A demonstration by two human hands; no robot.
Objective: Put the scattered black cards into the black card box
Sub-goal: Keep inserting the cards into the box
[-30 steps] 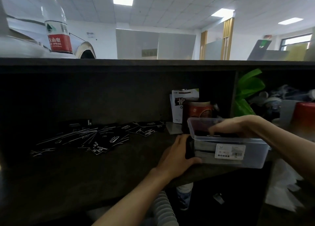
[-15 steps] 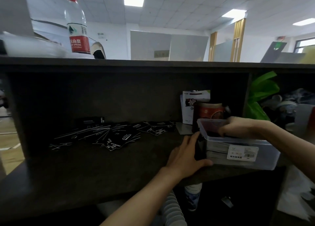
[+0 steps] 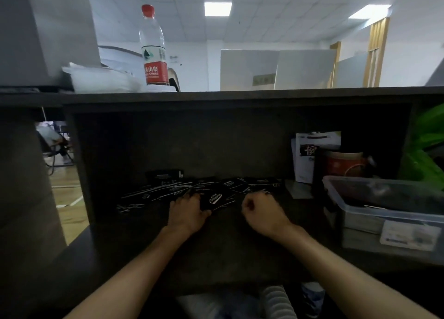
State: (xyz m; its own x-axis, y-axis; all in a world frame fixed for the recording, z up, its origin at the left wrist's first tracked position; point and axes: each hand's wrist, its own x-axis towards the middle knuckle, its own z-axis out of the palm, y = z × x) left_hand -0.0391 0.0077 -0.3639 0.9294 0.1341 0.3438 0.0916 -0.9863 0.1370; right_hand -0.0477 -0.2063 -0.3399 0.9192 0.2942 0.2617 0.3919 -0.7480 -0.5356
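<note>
Left hand (image 3: 186,210): flat on the near edge of the card spread, fingers resting on the cards (image 3: 192,191).
Right hand (image 3: 260,209): fingers curled at the spread's right end; whether it holds a card cannot be told.
Card box (image 3: 165,174): black, beyond the left hand, against the shelf's back wall.
Plastic tub (image 3: 384,213): right of the right hand.
Bare shelf (image 3: 225,253): between wrists and front edge.

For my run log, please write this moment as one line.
left hand: on black cards | right hand: curled at pile | black card box: behind pile, untouched
</note>
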